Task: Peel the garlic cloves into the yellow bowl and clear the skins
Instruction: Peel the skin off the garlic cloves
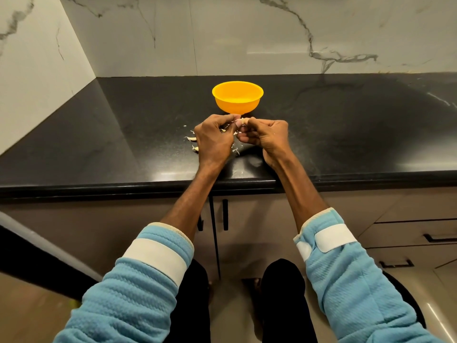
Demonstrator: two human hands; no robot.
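Observation:
A yellow bowl (237, 99) stands on the black countertop (346, 125), just beyond my hands. My left hand (214, 138) and my right hand (267, 137) meet in front of it, fingers curled, pinching one garlic clove (241, 123) between their fingertips. The clove is mostly hidden by my fingers. Two garlic cloves (194, 143) lie on the counter to the left of my left hand. Bits of pale garlic skin (236, 151) are scattered under and around my hands. I cannot see into the bowl.
Marble walls (148, 33) close off the back and left of the counter. The counter's front edge (123, 186) runs below my wrists, with cabinet doors and drawers (408, 233) under it.

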